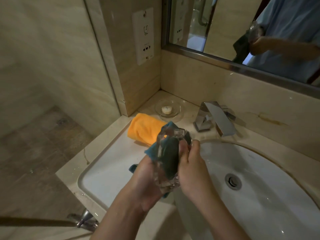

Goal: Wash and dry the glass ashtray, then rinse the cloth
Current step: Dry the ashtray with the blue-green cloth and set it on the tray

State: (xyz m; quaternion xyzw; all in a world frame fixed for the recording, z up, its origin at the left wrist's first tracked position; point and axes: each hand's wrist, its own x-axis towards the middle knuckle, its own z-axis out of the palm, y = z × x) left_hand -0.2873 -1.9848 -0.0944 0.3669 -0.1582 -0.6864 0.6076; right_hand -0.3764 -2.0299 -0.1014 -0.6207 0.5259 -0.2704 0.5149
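Observation:
The clear glass ashtray [170,135] is held upright on its edge over the left rim of the white sink [259,170]. My left hand [147,181] grips its lower part from the left, with the blue cloth [170,158] bunched between palm and glass. Blue corners of the cloth stick out above and to the left of the ashtray. My right hand [192,163] holds the ashtray's right edge, thumb pressed on the cloth inside the bowl. No water runs from the chrome faucet [216,118].
A rolled orange towel [143,129] lies on the counter behind the ashtray. A glass soap dish [168,110] with a small white soap sits in the corner. A wall socket plate [143,35] and a mirror [242,28] stand behind. The sink drain [232,181] is at right.

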